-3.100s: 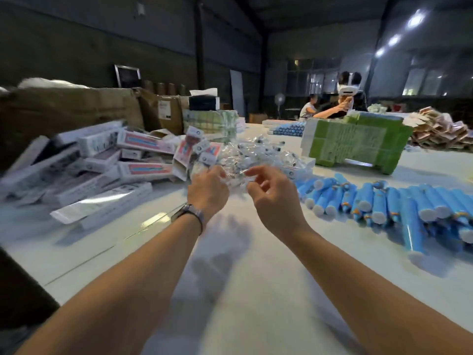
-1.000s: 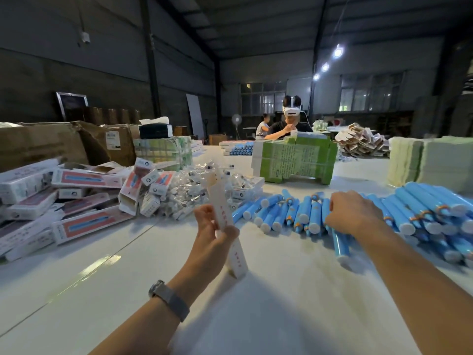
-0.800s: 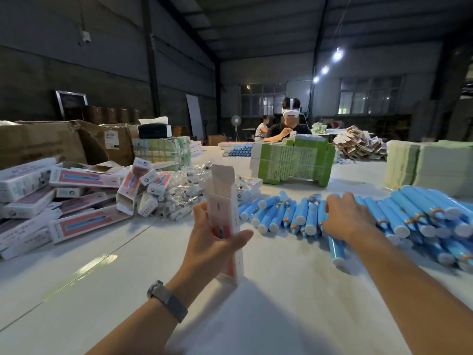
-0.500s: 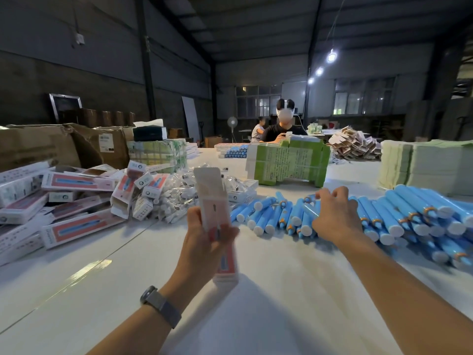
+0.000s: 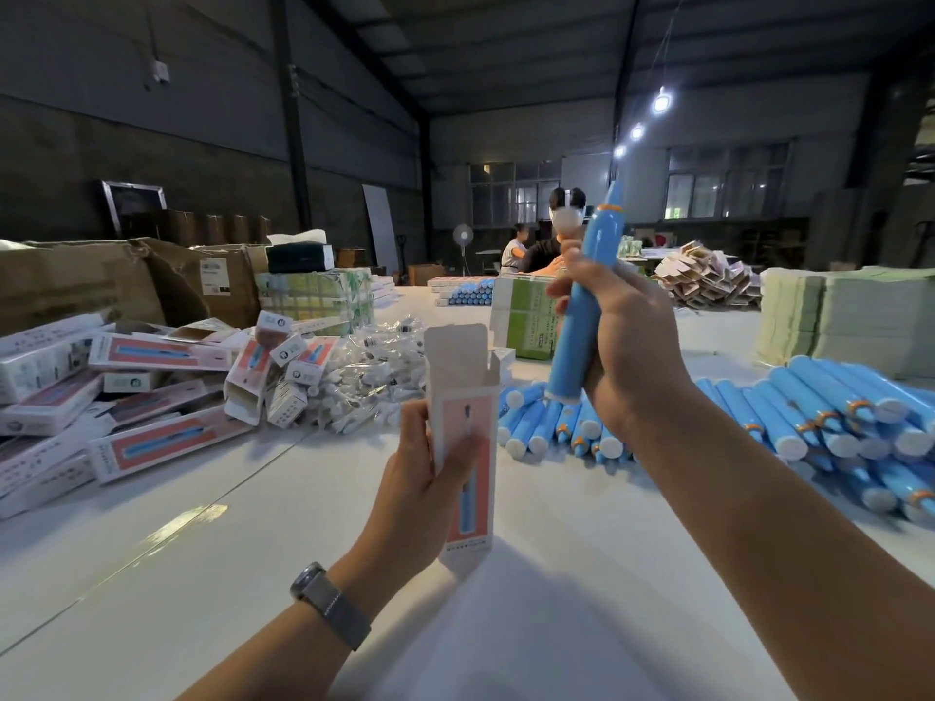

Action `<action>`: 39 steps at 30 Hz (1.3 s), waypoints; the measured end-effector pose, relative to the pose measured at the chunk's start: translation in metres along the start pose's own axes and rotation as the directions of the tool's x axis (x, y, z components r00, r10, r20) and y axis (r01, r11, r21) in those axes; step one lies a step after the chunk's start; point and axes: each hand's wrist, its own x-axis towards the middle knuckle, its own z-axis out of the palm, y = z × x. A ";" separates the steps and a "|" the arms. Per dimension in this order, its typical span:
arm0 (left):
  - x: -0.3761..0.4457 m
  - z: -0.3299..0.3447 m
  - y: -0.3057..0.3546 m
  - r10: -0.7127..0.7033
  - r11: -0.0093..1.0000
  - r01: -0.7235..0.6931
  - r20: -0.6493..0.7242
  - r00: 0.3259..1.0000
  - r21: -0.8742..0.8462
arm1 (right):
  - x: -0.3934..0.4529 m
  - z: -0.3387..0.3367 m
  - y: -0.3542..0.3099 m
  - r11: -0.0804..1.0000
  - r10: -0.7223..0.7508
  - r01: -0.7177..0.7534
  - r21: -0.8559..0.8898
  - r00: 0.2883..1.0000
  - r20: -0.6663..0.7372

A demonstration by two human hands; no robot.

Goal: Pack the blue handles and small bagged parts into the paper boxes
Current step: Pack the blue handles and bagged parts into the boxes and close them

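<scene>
1. At centre frame, our left hand (image 5: 422, 478) wraps its fingers and thumb round a paper box (image 5: 463, 427), held upright above the white table (image 5: 556, 599) with its top flap open.
2. Just right of it, our right hand (image 5: 625, 346) grips a blue handle (image 5: 582, 316), tilted nearly upright, narrow tip high and white base low, beside and above the box's open mouth and apart from it.
3. More blue handles (image 5: 819, 417) lie heaped across the right of the frame, reaching in to just behind the held one.
4. A pile of small bagged parts (image 5: 367, 382) sits at middle left, touching a spread of boxes (image 5: 152, 397) that fills the left edge.
5. A green carton (image 5: 521, 316) stands behind our hands; a stack of pale sheets (image 5: 850, 316) rises at the right edge.
6. In the upper centre, a person (image 5: 549, 250) wearing a headset sits at the table's far end.
</scene>
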 end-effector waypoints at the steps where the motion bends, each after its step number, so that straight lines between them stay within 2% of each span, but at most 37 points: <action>1: 0.000 0.000 0.000 0.003 1.000 -0.003 -0.003 1.000 0.000 | -0.003 0.004 -0.002 1.000 -0.003 0.003 0.003 0.999 0.043; 4: 0.000 0.000 -0.002 0.016 1.000 -0.016 -0.007 1.000 -0.003 | -0.013 0.015 -0.004 1.000 -0.010 0.011 -0.004 0.993 0.119; 8: -0.005 0.003 0.000 0.054 0.997 -0.056 0.031 0.998 0.052 | -0.019 0.022 -0.001 0.997 -0.059 0.061 -0.035 0.996 0.061; 16: -0.007 0.005 0.004 0.088 0.986 -0.095 0.058 0.994 0.136 | -0.016 0.022 0.001 0.974 -0.221 0.219 0.047 0.975 0.028; 18: -0.009 0.006 0.004 0.109 0.980 -0.119 0.072 0.991 0.160 | -0.018 0.022 0.003 0.960 -0.280 0.281 -0.016 0.959 0.037; 20: -0.008 0.006 0.003 0.113 0.980 -0.120 0.056 0.992 0.156 | -0.021 0.023 0.008 0.899 -0.375 0.396 -0.189 0.917 0.137; 21: -0.006 0.005 0.002 0.104 0.984 -0.108 0.037 0.994 0.140 | -0.021 0.023 0.011 0.868 -0.369 0.415 -0.274 0.907 0.204; 24: -0.002 0.004 -0.002 0.055 0.995 -0.050 -0.049 0.997 0.090 | -0.021 0.021 0.023 0.813 -0.217 0.345 -0.468 0.927 0.307; 26: 0.000 0.003 -0.004 0.036 0.996 -0.029 -0.084 0.996 0.084 | -0.022 0.019 0.029 0.789 -0.195 0.364 -0.495 0.912 0.361; 28: 0.003 0.002 -0.006 0.031 0.995 -0.022 -0.093 0.995 0.096 | -0.024 0.017 0.033 0.743 -0.270 0.466 -0.480 0.865 0.422; 31: 0.005 0.000 -0.007 0.040 0.992 -0.028 -0.097 0.995 0.126 | -0.022 0.013 0.039 0.618 -0.384 0.581 -0.529 0.811 0.442; 36: 0.006 -0.005 -0.009 0.090 0.976 -0.065 -0.111 0.990 0.208 | -0.020 0.013 0.044 0.499 -0.397 0.622 -0.604 0.783 0.479; 39: 0.009 -0.008 -0.012 0.108 0.964 -0.067 -0.147 0.983 0.258 | -0.023 0.014 0.055 0.467 -0.379 0.613 -0.637 0.790 0.483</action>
